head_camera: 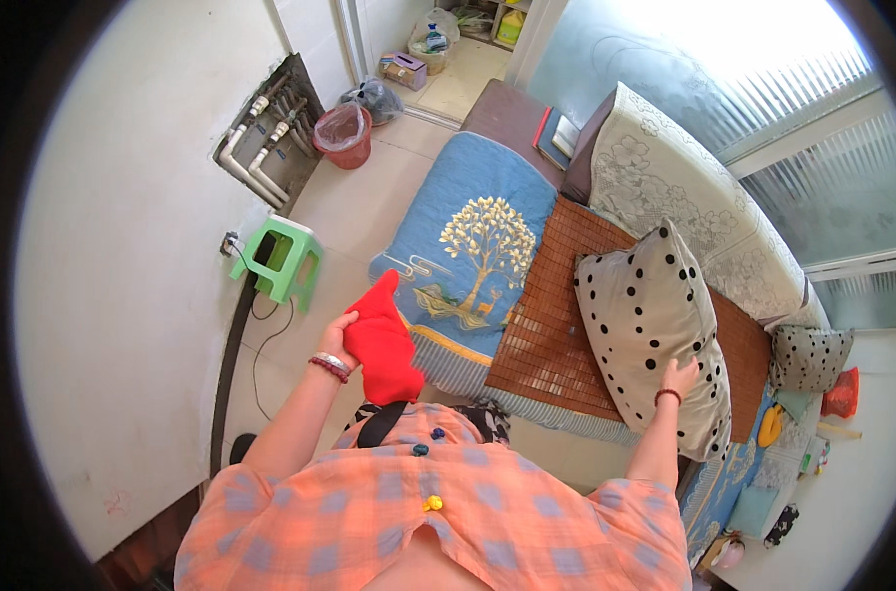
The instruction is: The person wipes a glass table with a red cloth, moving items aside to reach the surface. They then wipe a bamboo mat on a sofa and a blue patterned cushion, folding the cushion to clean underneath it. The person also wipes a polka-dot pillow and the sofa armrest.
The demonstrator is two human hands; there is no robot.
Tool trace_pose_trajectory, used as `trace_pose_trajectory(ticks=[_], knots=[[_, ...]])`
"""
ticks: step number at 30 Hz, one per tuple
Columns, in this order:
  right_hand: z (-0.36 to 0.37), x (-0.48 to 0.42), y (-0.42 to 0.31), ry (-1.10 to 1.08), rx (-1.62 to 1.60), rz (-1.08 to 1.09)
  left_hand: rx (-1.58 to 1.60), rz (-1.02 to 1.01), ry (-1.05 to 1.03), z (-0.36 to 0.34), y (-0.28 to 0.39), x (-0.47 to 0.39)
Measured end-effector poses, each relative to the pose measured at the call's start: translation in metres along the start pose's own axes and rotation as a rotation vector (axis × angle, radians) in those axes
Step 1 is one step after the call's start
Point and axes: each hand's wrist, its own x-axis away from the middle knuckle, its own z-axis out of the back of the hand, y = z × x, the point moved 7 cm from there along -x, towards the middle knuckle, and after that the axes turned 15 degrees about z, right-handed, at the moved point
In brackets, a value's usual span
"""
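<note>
My left hand (338, 341) is closed around a bunched bright red cloth (385, 343), which hangs beside my waist at the near edge of the sofa. On the right, my right hand (682, 378) rests on a large pale cushion with black dots (643, 310); its fingers touch the fabric, and whether they pinch it is unclear. The cushion lies tilted on a brown bamboo seat mat (558, 347). Beside the mat, a blue quilted cover with a tree design (448, 229) is spread over the seat.
A green plastic stool (281, 258) stands by the wall, with a cable trailing on the floor. Beyond it are a red waste bin (344, 140) and exposed pipes (252, 155). Books (555, 140) lie at the sofa's far end; a smaller dotted cushion (810, 358) is at right.
</note>
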Motion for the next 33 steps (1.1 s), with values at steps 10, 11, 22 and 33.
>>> trace_pose_trajectory(ticks=[10,11,22,33], knots=[[-0.12,0.148,-0.155,-0.527,-0.474,0.176,0.025,0.042,-0.065,0.022,0.078,-0.011],[-0.139,0.169,-0.167,-0.647,-0.503,0.136,0.014,0.045,-0.071,0.016,0.079,-0.007],[-0.195,0.251,-0.232,-0.898,-0.542,0.136,-0.142,0.026,0.003,-0.007,0.139,0.001],[-0.173,0.244,-0.41,-0.797,-1.128,-0.237,-0.553,0.283,-0.378,-0.155,0.191,-0.065]])
